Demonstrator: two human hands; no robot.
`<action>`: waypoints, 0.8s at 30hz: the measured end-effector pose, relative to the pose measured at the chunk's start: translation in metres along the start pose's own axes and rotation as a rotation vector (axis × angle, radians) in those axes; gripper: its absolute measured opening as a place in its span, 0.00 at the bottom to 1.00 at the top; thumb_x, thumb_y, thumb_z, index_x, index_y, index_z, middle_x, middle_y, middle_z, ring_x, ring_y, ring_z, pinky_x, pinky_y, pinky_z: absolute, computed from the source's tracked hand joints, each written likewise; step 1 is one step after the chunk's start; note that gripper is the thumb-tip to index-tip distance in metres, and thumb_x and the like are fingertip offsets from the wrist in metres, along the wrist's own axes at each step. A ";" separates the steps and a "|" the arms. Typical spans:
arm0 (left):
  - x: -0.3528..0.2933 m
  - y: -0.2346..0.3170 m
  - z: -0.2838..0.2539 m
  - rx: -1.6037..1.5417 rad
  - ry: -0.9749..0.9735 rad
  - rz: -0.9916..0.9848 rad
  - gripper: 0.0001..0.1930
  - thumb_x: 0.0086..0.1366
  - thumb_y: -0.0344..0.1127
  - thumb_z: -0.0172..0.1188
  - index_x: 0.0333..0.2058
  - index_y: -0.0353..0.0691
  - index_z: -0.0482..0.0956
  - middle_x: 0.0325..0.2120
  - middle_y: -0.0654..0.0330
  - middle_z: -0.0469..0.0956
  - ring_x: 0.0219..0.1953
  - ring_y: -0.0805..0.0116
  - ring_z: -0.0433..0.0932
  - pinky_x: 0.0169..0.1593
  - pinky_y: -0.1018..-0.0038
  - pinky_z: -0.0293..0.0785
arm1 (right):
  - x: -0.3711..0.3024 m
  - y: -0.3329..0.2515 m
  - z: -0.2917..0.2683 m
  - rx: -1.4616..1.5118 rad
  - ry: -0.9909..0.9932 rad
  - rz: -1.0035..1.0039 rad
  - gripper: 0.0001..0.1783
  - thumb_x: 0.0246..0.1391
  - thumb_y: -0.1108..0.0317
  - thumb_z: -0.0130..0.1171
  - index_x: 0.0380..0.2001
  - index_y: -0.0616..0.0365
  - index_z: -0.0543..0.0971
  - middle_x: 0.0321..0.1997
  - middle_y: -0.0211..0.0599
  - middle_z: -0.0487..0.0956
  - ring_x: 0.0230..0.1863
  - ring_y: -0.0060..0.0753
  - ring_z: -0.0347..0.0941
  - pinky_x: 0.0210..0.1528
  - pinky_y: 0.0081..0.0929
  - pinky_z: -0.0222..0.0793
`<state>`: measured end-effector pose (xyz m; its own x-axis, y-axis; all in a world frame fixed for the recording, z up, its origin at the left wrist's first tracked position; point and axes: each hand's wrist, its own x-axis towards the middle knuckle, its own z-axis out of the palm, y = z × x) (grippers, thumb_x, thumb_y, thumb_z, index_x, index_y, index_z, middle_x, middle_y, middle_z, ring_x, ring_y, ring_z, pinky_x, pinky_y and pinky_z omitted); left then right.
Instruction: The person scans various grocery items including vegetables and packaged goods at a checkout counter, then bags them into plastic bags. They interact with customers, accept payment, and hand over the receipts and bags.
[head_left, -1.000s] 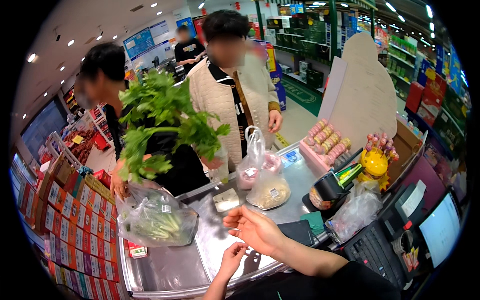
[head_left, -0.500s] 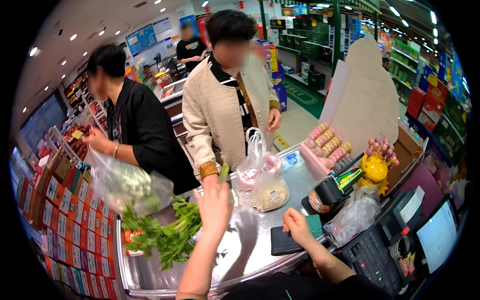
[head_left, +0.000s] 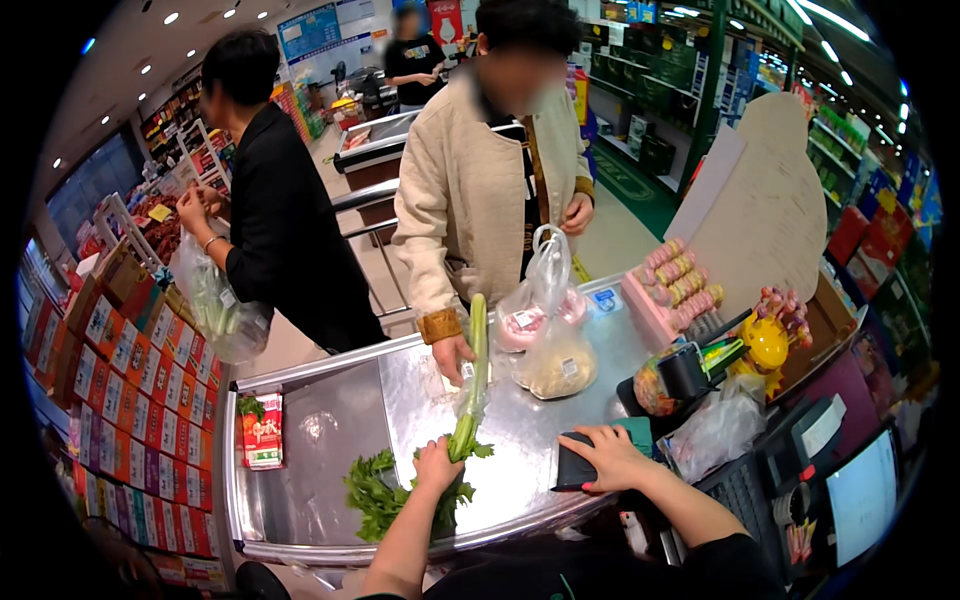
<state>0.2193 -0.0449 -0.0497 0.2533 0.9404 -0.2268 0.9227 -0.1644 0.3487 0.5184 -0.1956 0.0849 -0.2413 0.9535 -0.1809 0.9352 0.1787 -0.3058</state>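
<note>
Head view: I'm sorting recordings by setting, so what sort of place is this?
Most likely a supermarket checkout: plastic bags of goods stand on a metal counter, a lit screen is to the counter's right, and stocked shelves show in the background.

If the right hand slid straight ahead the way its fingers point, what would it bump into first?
The right hand would probably meet the celery first, though depth is hard to judge here.

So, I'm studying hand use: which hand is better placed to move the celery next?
Likely the left hand: it holds the celery near the leafy end, while the right hand rests on the black pad.
</note>
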 end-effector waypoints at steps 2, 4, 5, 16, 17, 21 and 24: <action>-0.002 -0.003 -0.001 0.023 0.019 0.038 0.23 0.44 0.38 0.65 0.41 0.42 0.71 0.38 0.55 0.71 0.44 0.54 0.70 0.46 0.54 0.65 | 0.004 -0.005 0.002 0.064 0.124 -0.002 0.47 0.31 0.58 0.68 0.60 0.41 0.61 0.58 0.45 0.61 0.57 0.49 0.56 0.56 0.43 0.48; -0.010 -0.004 -0.012 0.030 0.128 0.102 0.19 0.43 0.31 0.62 0.38 0.42 0.71 0.33 0.55 0.72 0.37 0.54 0.73 0.40 0.58 0.67 | 0.009 -0.010 0.010 0.099 0.191 0.110 0.46 0.31 0.57 0.68 0.59 0.41 0.62 0.58 0.47 0.61 0.57 0.50 0.56 0.56 0.43 0.48; -0.016 -0.005 -0.023 0.031 0.166 0.102 0.18 0.43 0.30 0.62 0.36 0.42 0.73 0.32 0.55 0.72 0.38 0.54 0.73 0.41 0.58 0.67 | 0.012 -0.012 0.015 0.115 0.225 0.166 0.46 0.31 0.57 0.68 0.59 0.41 0.62 0.57 0.47 0.61 0.57 0.50 0.56 0.57 0.43 0.48; -0.102 -0.095 -0.072 0.276 0.211 0.292 0.12 0.51 0.28 0.53 0.36 0.46 0.77 0.29 0.58 0.72 0.36 0.59 0.73 0.39 0.60 0.62 | 0.123 -0.115 -0.001 0.231 0.640 0.112 0.46 0.26 0.60 0.69 0.57 0.43 0.66 0.56 0.46 0.62 0.56 0.50 0.57 0.57 0.42 0.49; -0.107 -0.103 -0.063 0.242 0.206 0.279 0.15 0.49 0.27 0.53 0.37 0.47 0.77 0.29 0.58 0.72 0.36 0.59 0.73 0.40 0.60 0.62 | 0.136 -0.126 -0.004 0.212 0.647 0.086 0.45 0.27 0.60 0.69 0.56 0.41 0.65 0.56 0.46 0.60 0.57 0.50 0.55 0.56 0.44 0.48; -0.123 -0.126 -0.034 0.130 0.203 0.245 0.20 0.48 0.26 0.54 0.42 0.51 0.77 0.29 0.58 0.71 0.34 0.58 0.72 0.39 0.60 0.60 | 0.186 -0.158 -0.007 0.000 0.680 -0.147 0.45 0.25 0.61 0.69 0.56 0.37 0.66 0.57 0.48 0.59 0.58 0.50 0.55 0.55 0.48 0.46; -0.130 -0.131 -0.027 0.135 0.238 0.250 0.18 0.50 0.27 0.53 0.41 0.51 0.77 0.28 0.58 0.71 0.34 0.58 0.72 0.39 0.60 0.60 | 0.213 -0.177 -0.005 -0.182 0.557 -0.320 0.48 0.24 0.61 0.70 0.56 0.35 0.65 0.59 0.49 0.58 0.58 0.51 0.54 0.55 0.49 0.48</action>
<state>0.0575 -0.1378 -0.0413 0.4156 0.9066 0.0733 0.8750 -0.4205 0.2400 0.3033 -0.0229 0.1054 -0.3903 0.8208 0.4171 0.8800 0.4657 -0.0930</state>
